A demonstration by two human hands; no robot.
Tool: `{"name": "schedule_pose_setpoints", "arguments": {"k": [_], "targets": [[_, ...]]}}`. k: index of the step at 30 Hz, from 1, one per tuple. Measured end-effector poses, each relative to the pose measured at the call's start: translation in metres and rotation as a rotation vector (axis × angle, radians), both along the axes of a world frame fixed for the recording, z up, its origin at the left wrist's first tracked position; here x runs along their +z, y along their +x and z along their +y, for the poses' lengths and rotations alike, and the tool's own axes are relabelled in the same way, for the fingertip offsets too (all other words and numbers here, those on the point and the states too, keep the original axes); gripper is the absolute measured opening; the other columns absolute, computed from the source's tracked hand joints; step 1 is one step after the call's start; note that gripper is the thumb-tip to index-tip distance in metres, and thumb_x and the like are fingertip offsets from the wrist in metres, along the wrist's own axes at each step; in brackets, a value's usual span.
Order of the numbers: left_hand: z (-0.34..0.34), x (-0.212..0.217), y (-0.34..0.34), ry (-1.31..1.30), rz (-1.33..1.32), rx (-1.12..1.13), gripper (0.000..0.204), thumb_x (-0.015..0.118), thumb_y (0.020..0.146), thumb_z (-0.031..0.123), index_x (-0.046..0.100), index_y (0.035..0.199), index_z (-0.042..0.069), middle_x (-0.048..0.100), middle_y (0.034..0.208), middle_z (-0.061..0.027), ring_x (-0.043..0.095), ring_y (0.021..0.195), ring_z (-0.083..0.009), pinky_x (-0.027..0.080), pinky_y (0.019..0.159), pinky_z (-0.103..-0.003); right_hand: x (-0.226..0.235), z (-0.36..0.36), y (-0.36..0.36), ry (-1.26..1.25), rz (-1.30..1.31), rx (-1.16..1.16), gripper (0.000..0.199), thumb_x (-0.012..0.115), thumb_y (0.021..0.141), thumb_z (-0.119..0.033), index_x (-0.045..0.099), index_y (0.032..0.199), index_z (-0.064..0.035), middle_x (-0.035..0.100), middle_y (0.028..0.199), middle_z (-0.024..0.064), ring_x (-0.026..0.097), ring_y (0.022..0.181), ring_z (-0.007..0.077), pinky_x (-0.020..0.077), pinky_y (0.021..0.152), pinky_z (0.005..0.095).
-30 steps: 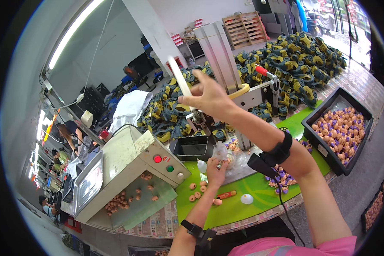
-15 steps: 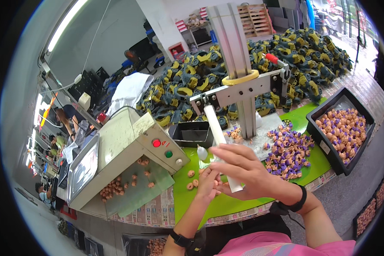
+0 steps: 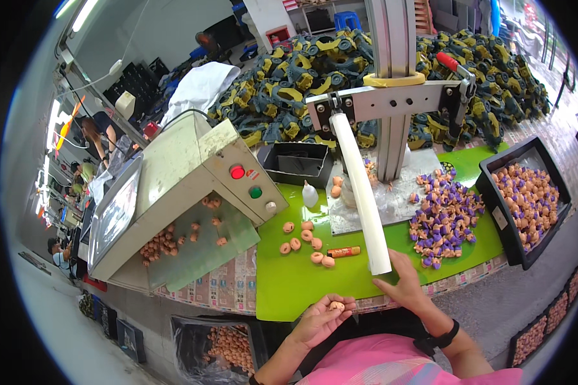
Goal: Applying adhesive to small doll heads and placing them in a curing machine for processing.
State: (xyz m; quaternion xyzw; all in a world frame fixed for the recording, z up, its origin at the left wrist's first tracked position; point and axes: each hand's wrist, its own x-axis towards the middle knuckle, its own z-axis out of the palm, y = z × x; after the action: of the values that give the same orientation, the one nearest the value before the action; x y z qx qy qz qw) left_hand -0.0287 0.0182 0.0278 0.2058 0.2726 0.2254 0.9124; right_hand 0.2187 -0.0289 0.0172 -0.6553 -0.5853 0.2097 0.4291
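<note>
My left hand is low, in front of the green mat's near edge, with its fingers curled around a small peach-coloured plastic piece. My right hand is beside the lower end of a long white lever, thumb and fingers apart, with nothing visible in it. Whether it touches the lever, I cannot tell. The lever hangs from a metal press arm on an upright post. Several round peach pieces with holes lie on the mat, next to an orange-and-red tube.
A heap of peach-and-purple parts lies right of the metal plate. Beyond stands a black bin of similar parts. At left is a cream machine with buttons. A small white bottle stands by a black tray.
My hands have come apart and moved down toward me, away from the lever. The left now shows a peach piece in its fingers. The view has shifted, uncovering the tube and more round pieces.
</note>
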Motion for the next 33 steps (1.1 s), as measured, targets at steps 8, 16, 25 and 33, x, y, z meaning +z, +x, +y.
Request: {"name": "schedule_pose_setpoints", "arguments": {"k": [8, 16, 25, 33], "targets": [[0.003, -0.010, 0.006, 0.009, -0.022, 0.030, 0.027, 0.055, 0.096, 0.011, 0.052, 0.122, 0.002, 0.060, 0.115, -0.0122, 0.063, 0.102, -0.0198, 0.054, 0.089, -0.029, -0.009, 0.008, -0.007, 0.028, 0.152, 0.034, 0.042, 0.073, 0.078, -0.010, 0.060, 0.118, -0.0061, 0.061, 0.111, 0.0176, 0.059, 0.098, 0.0352, 0.0462, 0.086, 0.0398], [0.003, -0.007, 0.011, -0.067, -0.043, 0.109, 0.033, 0.057, 0.095, 0.013, 0.052, 0.127, 0.007, 0.060, 0.111, -0.0073, 0.063, 0.096, -0.0172, 0.054, 0.082, -0.026, 0.018, -0.023, -0.007, -0.002, 0.284, 0.077, 0.051, 0.079, 0.075, -0.016, 0.059, 0.120, -0.0053, 0.060, 0.094, 0.0098, 0.060, 0.084, 0.0237, 0.0477, 0.075, 0.0326], [0.006, -0.018, 0.016, 0.049, -0.019, 0.115, 0.032, 0.055, 0.096, 0.009, 0.052, 0.127, 0.004, 0.058, 0.121, -0.0079, 0.062, 0.104, -0.0163, 0.053, 0.092, -0.029, 0.016, -0.032, -0.022, 0.047, 0.547, -0.050, 0.040, 0.088, 0.065, -0.014, 0.060, 0.092, -0.0044, 0.061, 0.085, 0.0058, 0.059, 0.079, 0.0166, 0.0465, 0.066, 0.0289], [0.006, -0.022, 0.019, 0.024, -0.001, 0.132, 0.029, 0.055, 0.095, 0.007, 0.053, 0.124, 0.004, 0.058, 0.122, -0.0088, 0.060, 0.112, -0.0196, 0.051, 0.097, -0.030, 0.014, -0.028, -0.023, 0.143, 0.392, -0.042, 0.039, 0.087, 0.066, -0.014, 0.062, 0.094, -0.0054, 0.062, 0.084, 0.0082, 0.060, 0.075, 0.0205, 0.0469, 0.065, 0.0306]]}}
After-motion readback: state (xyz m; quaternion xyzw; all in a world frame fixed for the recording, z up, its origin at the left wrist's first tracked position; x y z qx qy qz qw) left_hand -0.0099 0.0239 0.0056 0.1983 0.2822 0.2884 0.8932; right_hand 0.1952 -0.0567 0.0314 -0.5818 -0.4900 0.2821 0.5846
